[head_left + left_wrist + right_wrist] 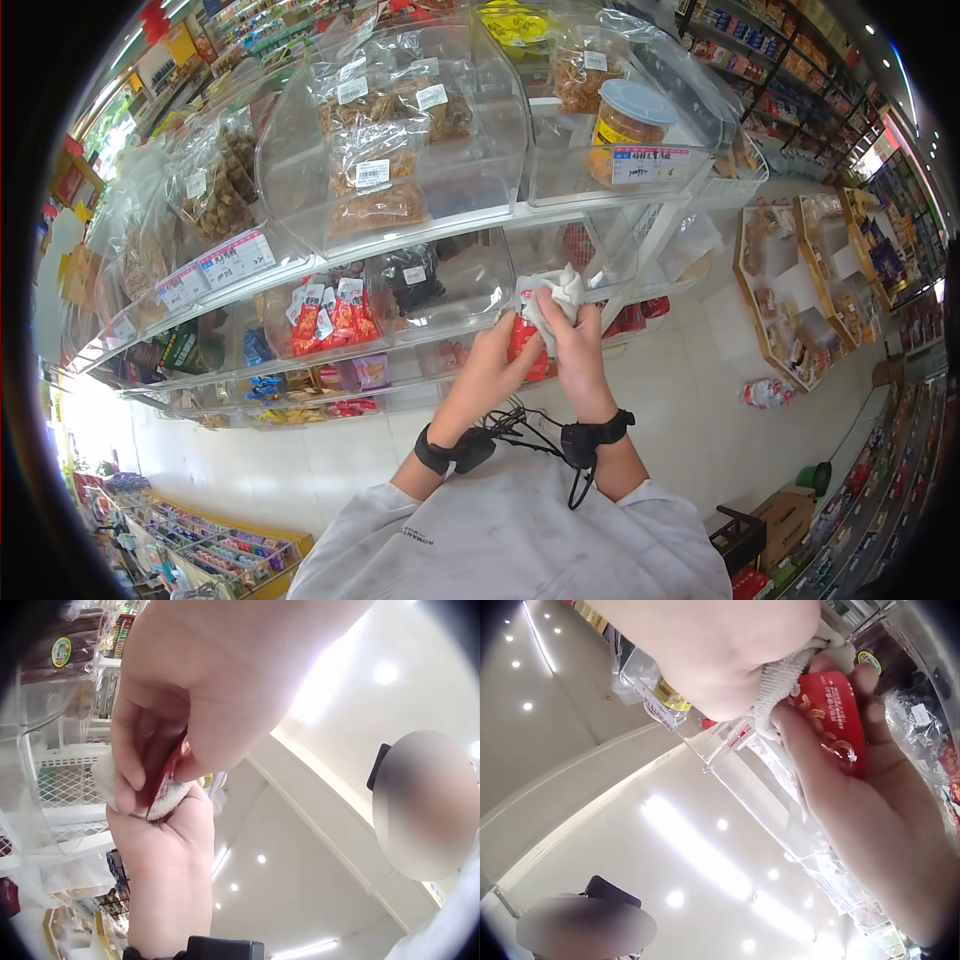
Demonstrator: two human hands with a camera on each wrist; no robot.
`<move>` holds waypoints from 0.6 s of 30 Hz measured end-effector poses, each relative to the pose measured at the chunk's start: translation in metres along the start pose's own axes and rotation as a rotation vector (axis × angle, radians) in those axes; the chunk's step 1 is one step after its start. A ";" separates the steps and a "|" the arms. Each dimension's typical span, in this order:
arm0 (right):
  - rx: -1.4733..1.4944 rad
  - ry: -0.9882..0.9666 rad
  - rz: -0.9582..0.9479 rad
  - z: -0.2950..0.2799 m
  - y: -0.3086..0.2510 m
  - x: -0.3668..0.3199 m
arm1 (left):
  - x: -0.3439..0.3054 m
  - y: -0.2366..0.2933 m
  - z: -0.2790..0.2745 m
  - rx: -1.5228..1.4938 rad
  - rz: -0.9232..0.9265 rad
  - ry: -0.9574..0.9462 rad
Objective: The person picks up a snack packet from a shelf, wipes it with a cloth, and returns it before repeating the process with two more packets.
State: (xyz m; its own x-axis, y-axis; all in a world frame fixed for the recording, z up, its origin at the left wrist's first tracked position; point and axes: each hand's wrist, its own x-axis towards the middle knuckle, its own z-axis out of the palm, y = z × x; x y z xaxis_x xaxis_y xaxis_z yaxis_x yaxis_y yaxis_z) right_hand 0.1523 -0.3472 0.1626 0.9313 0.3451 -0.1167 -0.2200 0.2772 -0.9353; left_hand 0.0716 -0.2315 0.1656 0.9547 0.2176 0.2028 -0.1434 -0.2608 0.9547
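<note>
In the head view a red packet (519, 338) is pinched between the thumb and fingers of my left hand (497, 358). My right hand (580, 355) grips a white cloth (562, 290) against the packet's upper part. The right wrist view shows the red packet (832, 716) with printed text, my left hand (855, 795) round its edges, and the cloth (776, 686) bunched under my right hand (720, 652). In the left wrist view the packet (169, 772) is seen edge-on between the fingers of my left hand (202, 682), with the cloth (169, 806) behind it in my right hand (165, 847).
Clear shelf bins (480, 210) stand in front, holding bagged snacks (375, 175), a lidded tub (625, 120) and dark packets (413, 275). Below are red packets (335, 322). Wooden display trays (775, 330) are at the right. Cables (520, 425) hang between my wrists.
</note>
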 end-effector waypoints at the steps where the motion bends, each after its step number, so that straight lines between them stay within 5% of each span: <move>1: 0.016 0.026 -0.013 0.001 -0.002 -0.001 | 0.000 0.000 -0.001 0.042 -0.002 -0.010; 9: 0.309 0.092 -0.023 0.000 0.001 0.011 | -0.005 0.012 0.001 0.001 -0.044 0.053; 13: -0.090 -0.046 -0.098 0.013 0.000 0.000 | -0.003 0.012 -0.006 -0.028 -0.092 0.163; 16: -0.123 0.014 -0.143 0.011 0.002 0.005 | 0.000 -0.002 -0.018 0.318 -0.030 -0.032; 18: -0.212 0.009 -0.189 0.005 -0.002 0.006 | -0.001 0.002 -0.030 0.115 -0.078 0.114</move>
State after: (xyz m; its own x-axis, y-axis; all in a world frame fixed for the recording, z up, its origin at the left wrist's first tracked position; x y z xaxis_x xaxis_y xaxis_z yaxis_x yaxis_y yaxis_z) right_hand 0.1566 -0.3413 0.1654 0.9528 0.2966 0.0644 0.0227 0.1419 -0.9896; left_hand 0.0630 -0.2038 0.1739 0.9252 0.3447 0.1585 -0.0328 -0.3436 0.9385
